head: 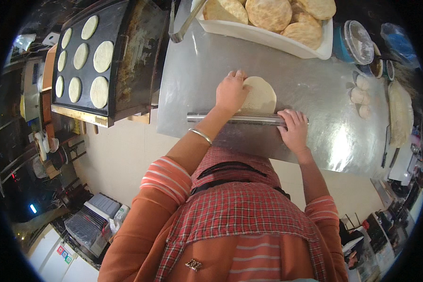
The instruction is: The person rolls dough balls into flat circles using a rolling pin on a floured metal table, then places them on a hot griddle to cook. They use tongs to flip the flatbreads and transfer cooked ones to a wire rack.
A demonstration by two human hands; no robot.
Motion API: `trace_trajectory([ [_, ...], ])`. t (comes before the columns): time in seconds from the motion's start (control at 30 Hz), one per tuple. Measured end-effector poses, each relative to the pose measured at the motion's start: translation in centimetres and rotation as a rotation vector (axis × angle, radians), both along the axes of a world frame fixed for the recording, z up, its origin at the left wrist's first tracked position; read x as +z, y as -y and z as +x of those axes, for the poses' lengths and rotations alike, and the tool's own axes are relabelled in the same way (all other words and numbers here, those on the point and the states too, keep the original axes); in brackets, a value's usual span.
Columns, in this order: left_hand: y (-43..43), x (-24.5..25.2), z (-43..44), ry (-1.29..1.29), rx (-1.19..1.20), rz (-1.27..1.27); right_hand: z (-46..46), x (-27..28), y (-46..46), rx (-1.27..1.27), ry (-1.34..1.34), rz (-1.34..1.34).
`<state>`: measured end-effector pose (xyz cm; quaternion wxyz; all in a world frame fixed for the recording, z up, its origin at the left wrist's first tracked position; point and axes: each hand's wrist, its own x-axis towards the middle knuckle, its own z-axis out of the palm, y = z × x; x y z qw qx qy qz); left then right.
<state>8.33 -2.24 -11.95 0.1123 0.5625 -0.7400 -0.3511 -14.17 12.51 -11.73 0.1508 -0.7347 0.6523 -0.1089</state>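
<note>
A flattened round of dough [262, 92] lies on the metal worktop [190, 88] in front of me. My left hand [231, 91] is on its left edge, fingers curled over the rim. Across the near side of the dough runs a metal rolling pin [254, 120]. My right hand [293, 127] grips the pin near its right end. The pin's left part passes behind my left forearm, and its left tip shows beyond. How firmly my left fingers pinch the dough is hard to see, but they touch it.
A white tray [264, 41] of baked flatbreads [269, 14] stands at the back, metal tongs [178, 35] beside it. Several dough balls [360, 95] sit at right, near a lidded tub [358, 42]. At left, a black griddle [86, 75] holds several dough rounds [99, 92].
</note>
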Motion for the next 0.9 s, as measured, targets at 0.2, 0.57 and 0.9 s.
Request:
trace_trajectory([
  [0.2, -6.3, 2.6, 8.4, 0.300, 0.090, 0.199, 3.8, 1.1, -1.6, 0.034, 0.009, -0.114],
  [0.57, 5.1, -0.3, 8.4, 0.301, 0.244, -0.688, 5.8, 0.5, 13.3, -0.155, -0.121, -0.245],
  [0.9, -8.9, -2.4, 6.8, 0.067, 0.090, -0.415, 5.1, -0.1, -0.1, 0.081, -0.001, -0.108],
])
